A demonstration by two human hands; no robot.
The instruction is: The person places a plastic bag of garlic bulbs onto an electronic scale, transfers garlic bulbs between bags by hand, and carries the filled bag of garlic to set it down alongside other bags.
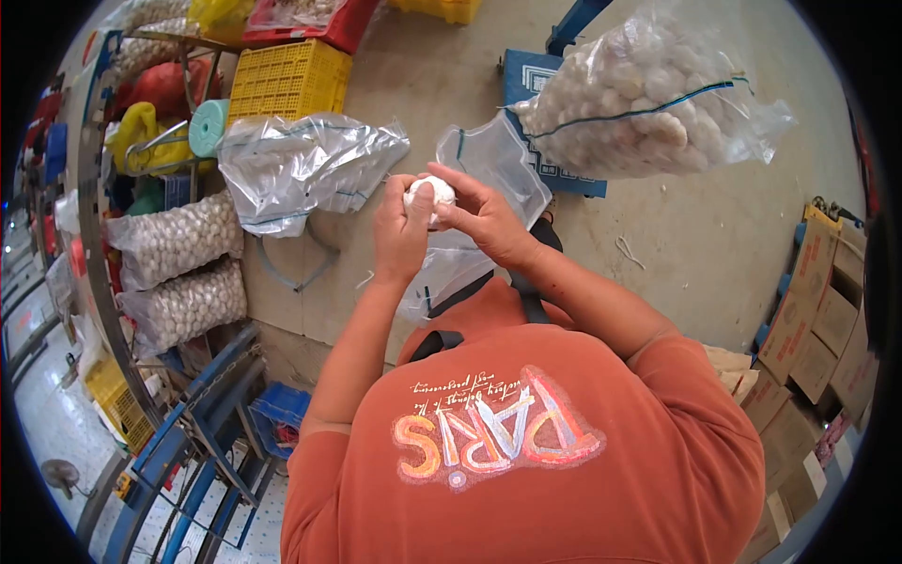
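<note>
A white garlic bulb (434, 191) is held up between both hands in front of my chest. My left hand (400, 228) closes around its left side, the thumb lying across the front. From the other side, my right hand (490, 224) grips it with bent fingers and thumb. Just beyond the hands stands a clear plastic tub (515, 162), partly hidden by my right hand and forearm. A crumpled clear plastic bag (305, 169) with blue-green bands lies to the left of my hands.
A big clear bag full of garlic (648, 99) rests over a blue platform (524, 70) ahead right. To the left are stacked garlic bags (183, 303), a yellow crate (287, 83) and metal racks. Cardboard boxes (799, 329) stand at the right; a blue basket (279, 414) sits lower left.
</note>
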